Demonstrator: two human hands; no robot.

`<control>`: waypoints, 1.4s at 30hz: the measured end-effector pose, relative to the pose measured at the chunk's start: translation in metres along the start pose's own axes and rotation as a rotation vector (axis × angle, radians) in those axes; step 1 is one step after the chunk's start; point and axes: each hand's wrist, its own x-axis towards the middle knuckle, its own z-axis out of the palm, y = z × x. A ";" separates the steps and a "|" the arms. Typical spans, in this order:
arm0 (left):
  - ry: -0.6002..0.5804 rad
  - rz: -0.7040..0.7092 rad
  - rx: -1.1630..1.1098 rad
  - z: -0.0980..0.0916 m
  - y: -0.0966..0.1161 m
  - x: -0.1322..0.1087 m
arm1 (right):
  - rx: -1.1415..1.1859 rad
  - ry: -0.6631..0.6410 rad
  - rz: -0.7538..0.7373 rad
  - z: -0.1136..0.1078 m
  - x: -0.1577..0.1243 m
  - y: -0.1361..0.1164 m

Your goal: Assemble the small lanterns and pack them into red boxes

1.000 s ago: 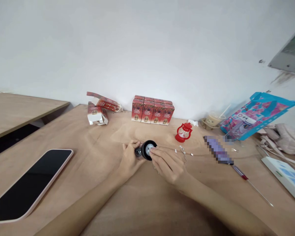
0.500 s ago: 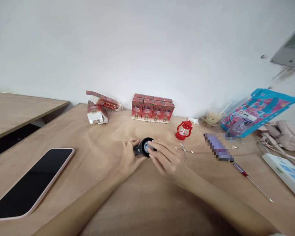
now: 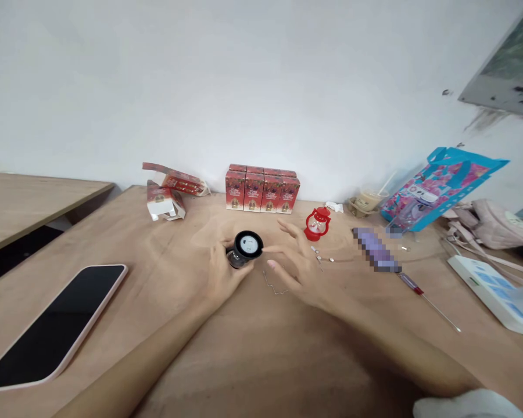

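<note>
My left hand [image 3: 226,270] is wrapped round a black lantern-like object [image 3: 248,245], whose round underside with a pale disc faces up toward me. Just to its right, my right hand [image 3: 296,264] has its fingers spread, the index fingertip at or close to the black rim. Below those fingers a thin bent wire [image 3: 276,291] lies on the wooden table. A small red lantern [image 3: 318,224] stands beyond my right hand, with several tiny round pieces [image 3: 331,260] near it.
Red boxes [image 3: 261,193] stand in rows by the wall, an opened box [image 3: 165,203] to their left. A phone [image 3: 56,325] lies at left. At right are a screwdriver [image 3: 412,284], a blue bag [image 3: 436,188], a cup [image 3: 370,200] and a power strip [image 3: 492,293].
My right hand has drawn back from the black object's underside and its fingers have spread. The pale disc and the wire now show. The view has shifted slightly.
</note>
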 end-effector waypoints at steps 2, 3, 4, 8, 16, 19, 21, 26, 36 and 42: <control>0.043 -0.007 0.026 0.001 0.001 0.002 | -0.029 -0.008 -0.015 0.004 -0.014 0.013; 0.055 -0.003 0.039 0.001 0.001 0.002 | -0.061 -0.046 -0.061 0.006 -0.022 0.020; 0.056 0.008 0.051 0.002 0.001 0.003 | -0.102 -0.092 -0.124 0.008 -0.029 0.026; 0.057 0.098 0.092 0.001 0.001 0.003 | -0.224 -0.205 -0.294 0.010 -0.045 0.039; 0.054 0.201 0.138 -0.003 0.001 0.004 | -0.162 -0.020 -0.140 0.010 -0.034 0.058; 0.037 0.172 0.114 -0.004 0.003 0.006 | -0.263 -0.043 0.027 -0.004 -0.028 0.082; 0.010 0.179 0.104 -0.005 0.006 0.008 | -0.277 -0.126 0.127 -0.016 -0.026 0.091; -0.051 0.273 0.084 -0.008 0.012 0.009 | -0.251 -0.351 0.192 -0.027 -0.027 0.088; 0.019 0.425 0.143 -0.003 0.009 0.002 | -0.131 -0.314 0.387 -0.012 -0.031 0.094; 0.033 0.452 0.139 -0.003 0.010 0.004 | -0.204 -0.405 0.366 -0.011 -0.019 0.111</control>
